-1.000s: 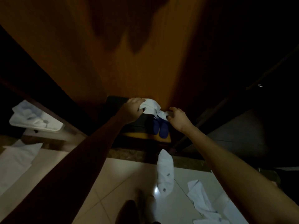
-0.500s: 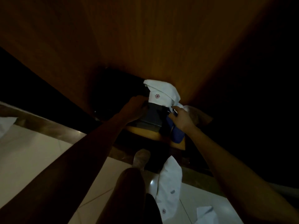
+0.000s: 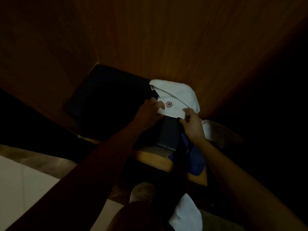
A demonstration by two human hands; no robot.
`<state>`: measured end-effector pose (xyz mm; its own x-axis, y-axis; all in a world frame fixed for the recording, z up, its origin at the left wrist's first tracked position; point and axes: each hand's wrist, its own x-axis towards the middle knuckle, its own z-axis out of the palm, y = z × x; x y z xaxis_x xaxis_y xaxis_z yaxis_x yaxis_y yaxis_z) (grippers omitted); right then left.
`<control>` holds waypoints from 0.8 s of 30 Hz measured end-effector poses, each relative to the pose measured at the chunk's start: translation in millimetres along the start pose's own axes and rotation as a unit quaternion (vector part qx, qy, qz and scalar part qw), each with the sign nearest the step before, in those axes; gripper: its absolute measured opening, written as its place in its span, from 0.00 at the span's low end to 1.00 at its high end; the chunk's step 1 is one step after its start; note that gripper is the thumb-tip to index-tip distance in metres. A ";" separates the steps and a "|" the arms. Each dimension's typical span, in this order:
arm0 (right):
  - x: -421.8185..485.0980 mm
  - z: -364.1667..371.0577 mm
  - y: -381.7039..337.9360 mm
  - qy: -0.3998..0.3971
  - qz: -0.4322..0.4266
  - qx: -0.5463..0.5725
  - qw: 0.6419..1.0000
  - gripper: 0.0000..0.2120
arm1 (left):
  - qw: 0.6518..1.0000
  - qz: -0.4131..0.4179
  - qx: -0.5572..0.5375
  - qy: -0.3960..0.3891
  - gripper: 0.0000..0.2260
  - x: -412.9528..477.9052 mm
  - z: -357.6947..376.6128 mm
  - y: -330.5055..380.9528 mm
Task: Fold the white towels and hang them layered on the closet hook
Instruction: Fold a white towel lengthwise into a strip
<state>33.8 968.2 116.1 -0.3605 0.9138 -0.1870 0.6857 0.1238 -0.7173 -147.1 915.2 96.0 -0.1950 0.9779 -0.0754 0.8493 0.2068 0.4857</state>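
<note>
left grip [image 3: 150, 109], right grip [image 3: 191, 120]: both pinching logo towel [image 3: 178, 95] | floor towel [image 3: 185, 214]: 1 | maybe third towel [image 3: 207, 130]

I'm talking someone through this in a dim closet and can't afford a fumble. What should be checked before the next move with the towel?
1. Left hand grips the logo towel at its near edge: ok.
2. Right hand pinches the same edge: ok.
3. Logo towel folded flat: not ok, its far part is bunched against the wooden wall.
4. Closet hook in sight: cannot tell, none shows in this dark view.
5. Second towel picked up: not ok, it lies on the floor near the foot.
</note>
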 end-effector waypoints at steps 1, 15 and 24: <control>1.6 3.1 2.0 0.016 -0.003 0.006 1.000 0.15 | 1.000 0.013 0.005 0.011 0.17 2.4 -0.1 -1.8; -54.2 -113.5 -109.4 -0.121 0.041 0.129 0.983 0.07 | 0.988 0.083 -0.128 -0.019 0.03 -40.9 -168.6 73.9; -195.0 -317.0 -319.4 -0.096 -0.035 0.148 0.984 0.06 | 0.966 -0.013 -0.257 0.003 0.02 -140.8 -416.7 239.9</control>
<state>85.6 873.1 594.4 -0.5326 0.8136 -0.2332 0.4505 0.0392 -0.8919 -120.3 814.4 585.9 -0.2183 0.9718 -0.0889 0.4877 0.1875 0.8526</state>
